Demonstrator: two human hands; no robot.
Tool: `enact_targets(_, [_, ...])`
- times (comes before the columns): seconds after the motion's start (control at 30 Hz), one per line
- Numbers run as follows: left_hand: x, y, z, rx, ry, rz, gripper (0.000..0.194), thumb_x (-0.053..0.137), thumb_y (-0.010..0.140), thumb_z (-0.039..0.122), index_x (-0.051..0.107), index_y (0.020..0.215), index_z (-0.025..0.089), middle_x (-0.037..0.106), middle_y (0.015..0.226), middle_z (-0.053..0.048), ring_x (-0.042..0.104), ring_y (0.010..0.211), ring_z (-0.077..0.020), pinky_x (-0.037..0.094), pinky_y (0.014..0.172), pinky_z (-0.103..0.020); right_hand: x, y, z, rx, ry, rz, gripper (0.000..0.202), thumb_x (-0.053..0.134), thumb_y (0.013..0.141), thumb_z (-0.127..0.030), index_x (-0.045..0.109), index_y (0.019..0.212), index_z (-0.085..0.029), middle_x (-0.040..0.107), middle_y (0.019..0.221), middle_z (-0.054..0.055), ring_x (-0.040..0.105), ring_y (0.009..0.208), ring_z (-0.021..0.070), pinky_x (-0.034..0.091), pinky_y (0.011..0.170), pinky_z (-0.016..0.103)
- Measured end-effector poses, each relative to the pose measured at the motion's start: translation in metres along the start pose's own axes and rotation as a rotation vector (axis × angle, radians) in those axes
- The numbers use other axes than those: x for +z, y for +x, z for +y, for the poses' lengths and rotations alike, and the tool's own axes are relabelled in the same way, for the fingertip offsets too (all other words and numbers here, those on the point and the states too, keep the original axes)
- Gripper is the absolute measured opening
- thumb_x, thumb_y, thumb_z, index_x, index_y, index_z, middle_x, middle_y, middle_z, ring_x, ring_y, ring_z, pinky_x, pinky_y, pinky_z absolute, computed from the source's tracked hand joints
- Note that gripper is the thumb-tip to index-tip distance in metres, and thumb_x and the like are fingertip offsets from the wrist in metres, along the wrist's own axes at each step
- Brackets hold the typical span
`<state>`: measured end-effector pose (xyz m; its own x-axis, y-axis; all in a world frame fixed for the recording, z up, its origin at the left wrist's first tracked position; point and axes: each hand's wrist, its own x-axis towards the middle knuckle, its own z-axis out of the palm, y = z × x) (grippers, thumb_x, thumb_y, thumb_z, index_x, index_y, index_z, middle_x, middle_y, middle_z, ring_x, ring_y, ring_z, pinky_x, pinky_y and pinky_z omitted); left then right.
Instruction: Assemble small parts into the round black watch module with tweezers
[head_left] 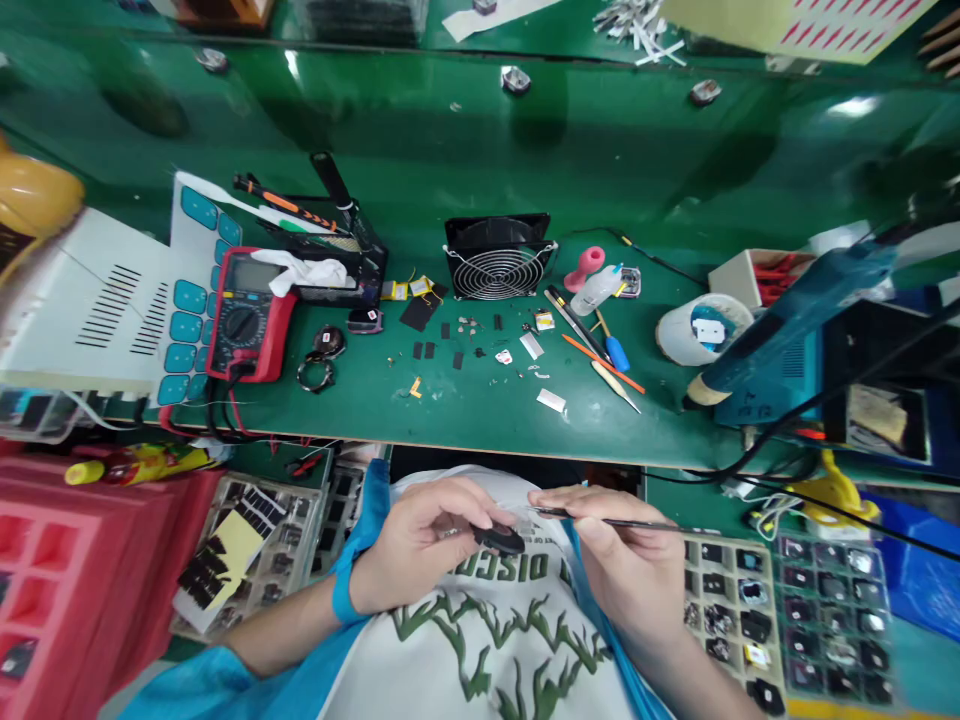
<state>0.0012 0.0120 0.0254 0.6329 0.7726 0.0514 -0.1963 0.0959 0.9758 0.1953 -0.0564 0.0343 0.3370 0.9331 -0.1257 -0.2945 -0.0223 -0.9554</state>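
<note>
Close to my chest, my left hand (439, 535) pinches a small dark round part (501, 541), perhaps a watch case, between thumb and fingers. My right hand (622, 560) grips a thin dark tool (600, 520), like tweezers or a slim screwdriver, its tip pointing left toward the round part but apart from it. Beyond both hands, the green bench (360, 400) carries small black pads, tiny metal bits and an orange flex piece (415, 388). A round black watch-like case (328, 342) and a dark ring (315, 374) lie further left.
A red multimeter (244, 315) leans at left by a white device. A black fan (499, 258) stands at the back. Pens, a blue-handled tool (616, 352) and a clear bottle (597, 291) lie right of it. A white cup (705, 328) and parts trays (832, 620) are further right.
</note>
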Motion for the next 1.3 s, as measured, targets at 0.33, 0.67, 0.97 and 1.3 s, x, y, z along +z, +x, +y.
enact_targets(0.33, [0.002,0.0,-0.001,-0.024,-0.009,0.017,0.025,0.063,0.082,0.005,0.059,0.099,0.022,0.069,0.098,-0.003,0.07,0.09,-0.0183,0.062,0.074,-0.034,0.002,0.002,-0.005,0.047,0.076,0.032,0.009,0.072,0.078,-0.03,0.074,0.082,-0.023,0.08,0.08,0.006,0.078,0.077,0.0298,0.068,0.062,0.041])
enact_targets(0.67, [-0.001,-0.003,-0.005,-0.038,0.02,0.012,0.027,0.061,0.083,0.005,0.056,0.101,0.024,0.068,0.099,-0.003,0.07,0.09,-0.0195,0.062,0.071,-0.035,-0.015,0.009,-0.031,-0.115,-0.208,0.023,0.008,0.071,0.078,-0.031,0.072,0.083,-0.024,0.079,0.081,0.004,0.077,0.076,0.0292,0.067,0.071,0.045])
enact_targets(0.97, [-0.001,0.002,0.002,0.05,0.4,-0.027,0.023,0.059,0.081,0.002,0.06,0.093,0.021,0.07,0.096,0.0,0.069,0.089,-0.0107,0.057,0.079,-0.022,-0.014,0.012,-0.053,-0.345,-0.632,-0.507,0.023,0.072,0.078,-0.017,0.069,0.1,-0.024,0.075,0.105,0.002,0.071,0.106,0.0215,0.065,0.089,0.031])
enact_targets(1.3, [0.0,0.001,0.004,0.078,0.508,-0.062,0.016,0.057,0.085,0.008,0.06,0.094,0.021,0.067,0.094,0.001,0.066,0.087,-0.0064,0.053,0.078,-0.015,-0.009,0.016,-0.046,-0.393,-0.743,-0.574,0.017,0.068,0.082,-0.019,0.072,0.098,-0.024,0.075,0.107,-0.002,0.068,0.113,0.019,0.061,0.097,0.028])
